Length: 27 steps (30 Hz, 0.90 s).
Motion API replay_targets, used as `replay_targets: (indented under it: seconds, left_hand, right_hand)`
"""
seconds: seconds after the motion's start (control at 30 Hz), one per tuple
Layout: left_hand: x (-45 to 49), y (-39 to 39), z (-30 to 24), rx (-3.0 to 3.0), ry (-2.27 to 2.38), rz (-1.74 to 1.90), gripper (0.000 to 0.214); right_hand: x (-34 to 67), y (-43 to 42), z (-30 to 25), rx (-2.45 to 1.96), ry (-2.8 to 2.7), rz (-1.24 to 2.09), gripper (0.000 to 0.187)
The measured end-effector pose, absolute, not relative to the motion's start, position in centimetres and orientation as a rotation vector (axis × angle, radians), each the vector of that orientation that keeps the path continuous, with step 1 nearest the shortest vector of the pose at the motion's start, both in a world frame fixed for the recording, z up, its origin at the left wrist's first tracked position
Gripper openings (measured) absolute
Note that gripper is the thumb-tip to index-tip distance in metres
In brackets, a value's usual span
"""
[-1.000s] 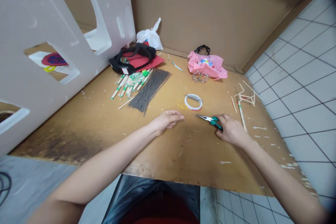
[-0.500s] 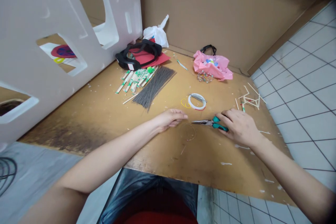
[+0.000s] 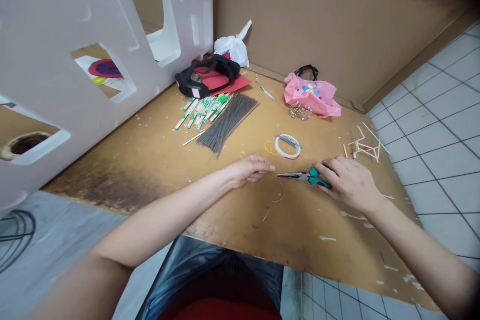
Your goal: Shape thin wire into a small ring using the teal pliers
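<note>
My left hand rests on the brown board with its fingers pinched on one end of a thin curved wire. My right hand is closed around the teal handles of long-nose pliers. The plier tips point left toward my left fingertips and lie low over the board. A white coil of wire and a small yellow loop lie just beyond the pliers.
A bundle of grey wires and wrapped sticks lie at the back left, with a black strap on red paper. A pink bag and a stick frame sit right. White foam panels stand at left.
The pliers in my right hand have swung level, tips now pointing left at my left fingertips. My left hand has stayed on the wire. The view has shifted a little.
</note>
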<state>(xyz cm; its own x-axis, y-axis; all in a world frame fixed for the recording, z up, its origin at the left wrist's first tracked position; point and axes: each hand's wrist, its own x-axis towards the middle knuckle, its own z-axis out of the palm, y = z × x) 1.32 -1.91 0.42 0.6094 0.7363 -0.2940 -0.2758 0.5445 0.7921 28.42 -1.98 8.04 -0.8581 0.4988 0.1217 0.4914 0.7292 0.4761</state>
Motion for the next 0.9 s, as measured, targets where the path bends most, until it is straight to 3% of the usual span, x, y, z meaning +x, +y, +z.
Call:
replay_targets:
  seconds: [0.6,0.7,0.9]
  left_hand:
    - [1.8,-2.2,-0.2,0.814,0.759,0.711,0.030]
    - [2.1,-2.4,-0.3,0.939,0.861,0.840,0.026]
    - [2.6,-2.9,-0.2,1.205,0.934,0.984,0.022]
  right_hand:
    - [27.9,-2.4,8.8,0.819,2.894,0.733,0.026]
    - [27.0,-2.5,9.5,0.912,2.876,0.541,0.024]
    - [26.2,-2.0,10.7,1.190,2.673,-0.143,0.022]
